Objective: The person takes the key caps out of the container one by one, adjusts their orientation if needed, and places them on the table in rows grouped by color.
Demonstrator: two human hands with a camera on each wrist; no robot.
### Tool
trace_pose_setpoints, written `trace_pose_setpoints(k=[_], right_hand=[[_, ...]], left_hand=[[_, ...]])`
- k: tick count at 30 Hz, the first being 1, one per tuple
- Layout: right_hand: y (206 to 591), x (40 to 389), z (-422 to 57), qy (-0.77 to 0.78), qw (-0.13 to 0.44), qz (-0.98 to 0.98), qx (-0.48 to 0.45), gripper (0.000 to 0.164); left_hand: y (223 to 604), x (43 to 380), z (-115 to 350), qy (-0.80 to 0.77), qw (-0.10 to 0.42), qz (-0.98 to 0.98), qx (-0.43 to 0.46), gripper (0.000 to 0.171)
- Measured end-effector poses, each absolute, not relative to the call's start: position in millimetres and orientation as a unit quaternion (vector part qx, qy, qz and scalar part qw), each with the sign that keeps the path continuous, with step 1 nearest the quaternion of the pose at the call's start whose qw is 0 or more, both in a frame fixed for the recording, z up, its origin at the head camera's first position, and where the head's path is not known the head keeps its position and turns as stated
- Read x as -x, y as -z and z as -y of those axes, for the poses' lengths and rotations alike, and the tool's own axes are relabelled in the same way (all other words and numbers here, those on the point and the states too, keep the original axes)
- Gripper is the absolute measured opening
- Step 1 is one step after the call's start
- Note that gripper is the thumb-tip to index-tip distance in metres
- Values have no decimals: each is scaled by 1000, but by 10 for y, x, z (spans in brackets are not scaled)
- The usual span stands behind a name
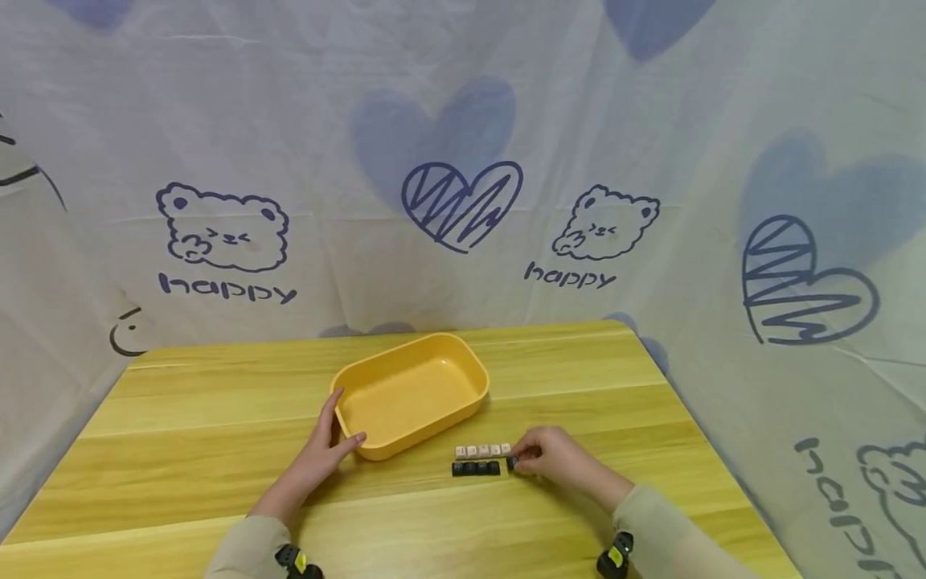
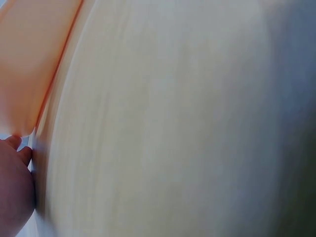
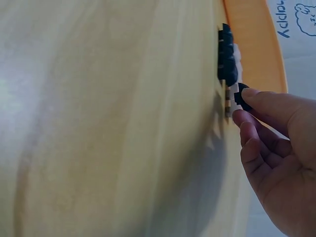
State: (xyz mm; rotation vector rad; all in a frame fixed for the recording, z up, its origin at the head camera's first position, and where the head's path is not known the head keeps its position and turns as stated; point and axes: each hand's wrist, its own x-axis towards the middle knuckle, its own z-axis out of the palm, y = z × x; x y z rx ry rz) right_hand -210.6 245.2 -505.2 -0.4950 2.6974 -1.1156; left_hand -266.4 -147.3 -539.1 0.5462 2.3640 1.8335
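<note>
My right hand (image 1: 557, 458) pinches a black keycap (image 1: 512, 464) between thumb and fingers, at the right end of a row of several black keycaps (image 1: 475, 468). A small gap separates it from that row. Just behind lies a row of several white keycaps (image 1: 483, 452) with small marks on top. In the right wrist view the held black keycap (image 3: 242, 96) sits at the thumb tip. My left hand (image 1: 318, 450) touches the near left corner of a yellow plastic bin (image 1: 412, 440), thumb and fingers spread along its rim. The left wrist view shows only part of that hand (image 2: 15, 182).
The wood-grain table (image 1: 217, 450) carries the bin and both keycap rows. Behind and beside it hangs a pale cloth (image 1: 347, 265) printed with hearts and bears. Each wrist wears a black strap device (image 1: 615, 556).
</note>
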Motion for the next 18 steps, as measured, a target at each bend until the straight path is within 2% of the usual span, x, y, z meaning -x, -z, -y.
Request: trace_pose_setpoints(k=[6, 18], right_hand=[[5105, 2096, -2412, 366, 98, -910, 168, 15], [5126, 2091, -2367, 327, 77, -919, 207, 13]], left_hand=[[5393, 2661, 1467, -604, 45, -774, -185, 89], [5378, 2653, 1475, -603, 49, -775, -184, 90]])
